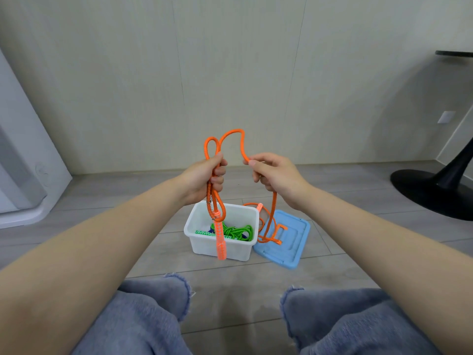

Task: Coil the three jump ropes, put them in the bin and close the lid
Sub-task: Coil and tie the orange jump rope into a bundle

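Note:
My left hand (210,176) grips a small loop of the orange jump rope (231,133), held up above the bin. One orange handle (221,240) dangles from that hand in front of the bin. My right hand (272,172) pinches the same rope a little to the right; from it the rope falls to the floor and lies across the blue lid (286,239). The second orange handle (259,208) rests by the bin's far right corner. The open white bin (204,245) holds a coiled green rope (238,231), and a bit of blue shows beside it.
A black pedestal table base (432,193) stands on the floor at the right. A white unit (23,160) fills the left side. The wall runs close behind the bin. My knees in blue jeans (143,319) are at the bottom.

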### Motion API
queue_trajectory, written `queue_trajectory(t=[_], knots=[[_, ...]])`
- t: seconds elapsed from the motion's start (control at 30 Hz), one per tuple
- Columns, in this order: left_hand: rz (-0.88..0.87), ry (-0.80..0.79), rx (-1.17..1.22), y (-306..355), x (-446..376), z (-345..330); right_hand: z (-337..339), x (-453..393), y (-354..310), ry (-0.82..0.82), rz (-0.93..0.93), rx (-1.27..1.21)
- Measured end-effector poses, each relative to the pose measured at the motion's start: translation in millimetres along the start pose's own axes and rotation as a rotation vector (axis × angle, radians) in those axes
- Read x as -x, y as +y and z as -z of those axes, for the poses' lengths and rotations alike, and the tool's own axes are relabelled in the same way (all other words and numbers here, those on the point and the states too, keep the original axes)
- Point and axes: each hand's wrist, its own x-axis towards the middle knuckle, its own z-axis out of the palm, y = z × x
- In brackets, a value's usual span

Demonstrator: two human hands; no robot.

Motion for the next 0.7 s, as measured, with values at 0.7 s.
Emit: queue_trajectory(t=[0.7], knots=[[-0.159,-0.171,-0.244,-6,8,-11,-15,8,8,-0.188,-0.077,0.138]])
